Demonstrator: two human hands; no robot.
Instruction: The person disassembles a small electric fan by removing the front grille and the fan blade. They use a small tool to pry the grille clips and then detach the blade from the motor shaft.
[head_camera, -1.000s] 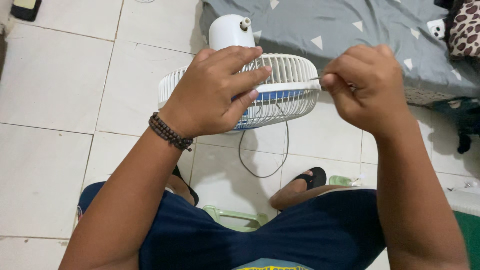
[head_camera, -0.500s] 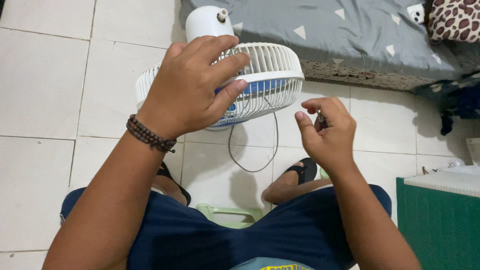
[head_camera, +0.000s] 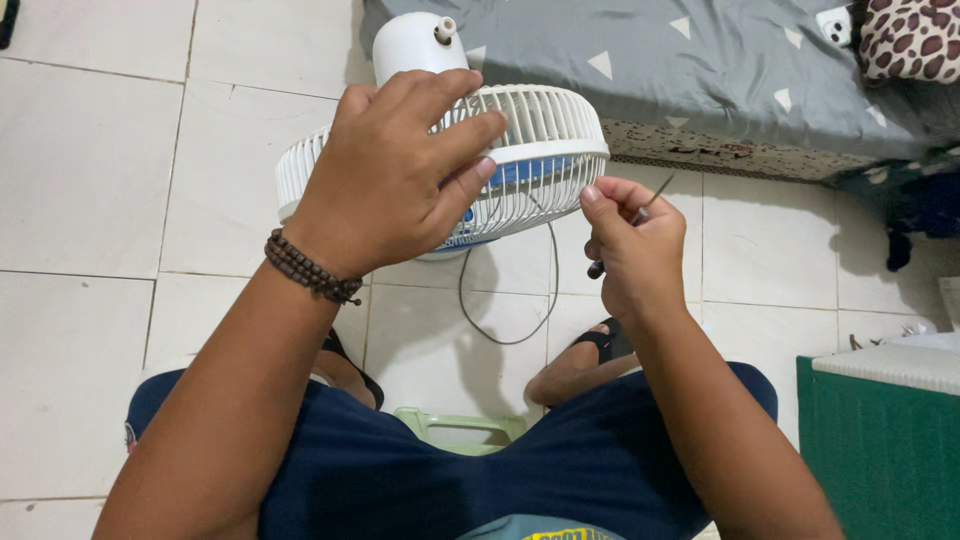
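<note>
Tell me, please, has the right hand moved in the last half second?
Yes. The right hand, gripping a thin screwdriver, has risen toward the fan's white rim; against the floor tile seam it now sits higher and closer to the fan.

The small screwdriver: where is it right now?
In the head view, the small screwdriver is pinched in the right hand, just right of the white fan guard that the left hand grips from above.

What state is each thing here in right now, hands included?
Left hand: gripping the fan guard's rim.
Right hand: closed on a thin screwdriver, tip up.
Fan: white, guard closed, blue blades inside.
Cord: lying loose on the tiled floor.
Green stool: under the person.
</note>
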